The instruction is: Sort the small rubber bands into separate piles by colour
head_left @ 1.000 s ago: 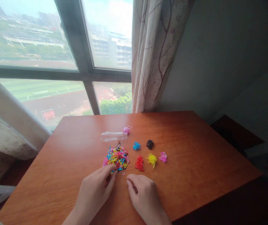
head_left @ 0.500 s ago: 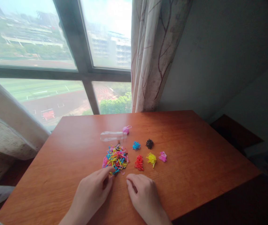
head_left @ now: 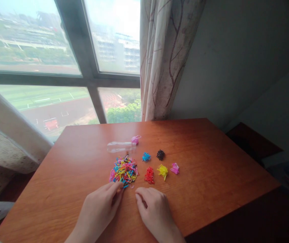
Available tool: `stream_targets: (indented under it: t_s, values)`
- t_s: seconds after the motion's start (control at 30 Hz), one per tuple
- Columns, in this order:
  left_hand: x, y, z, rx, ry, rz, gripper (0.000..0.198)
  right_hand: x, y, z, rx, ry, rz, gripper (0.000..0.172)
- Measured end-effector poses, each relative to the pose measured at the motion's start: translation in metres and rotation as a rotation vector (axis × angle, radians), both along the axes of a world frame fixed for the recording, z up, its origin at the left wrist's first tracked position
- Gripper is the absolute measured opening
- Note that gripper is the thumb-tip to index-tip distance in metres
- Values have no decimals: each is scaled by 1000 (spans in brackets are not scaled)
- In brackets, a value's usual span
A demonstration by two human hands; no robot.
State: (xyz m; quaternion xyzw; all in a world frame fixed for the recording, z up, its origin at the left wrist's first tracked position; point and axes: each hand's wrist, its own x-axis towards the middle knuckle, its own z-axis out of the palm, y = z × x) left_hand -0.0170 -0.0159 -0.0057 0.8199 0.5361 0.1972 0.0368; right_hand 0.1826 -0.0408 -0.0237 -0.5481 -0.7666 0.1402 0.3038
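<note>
A mixed heap of small coloured rubber bands (head_left: 123,170) lies on the wooden table (head_left: 210,175). To its right sit small sorted piles: blue (head_left: 146,157), black (head_left: 160,154), red (head_left: 149,175), yellow (head_left: 162,170) and pink (head_left: 175,168). My left hand (head_left: 99,211) rests on the table with its fingertips pinched at the near edge of the heap. My right hand (head_left: 153,212) lies just right of it, fingers curled down on the wood near the red pile. What either hand holds is too small to see.
A clear plastic bottle (head_left: 119,146) lies on its side behind the heap, its pink cap (head_left: 135,139) beside it. A window and a patterned curtain (head_left: 164,60) stand behind the table. A dark lower surface (head_left: 253,141) is at the right.
Both hands stay almost still at the near edge of the heap. The view has shifted slightly.
</note>
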Motion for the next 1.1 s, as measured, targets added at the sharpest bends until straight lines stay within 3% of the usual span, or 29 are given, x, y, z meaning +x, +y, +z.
stream_targets:
  t_s: [0.43,0.8,0.93,1.1]
  values:
    - [1,1,-2,-17,49,-22,24,1,0,-5,-42,32,1,16]
    - [2,2,2,-14,-88,-5,18,1,0,-2,-43,24,2,16]
    - [17,19,18,-89,-26,-8,18,1,0,-2,-49,23,7,16]
    - [52,61,48,-179,111,-15,20,1,0,-3,-43,44,3,18]
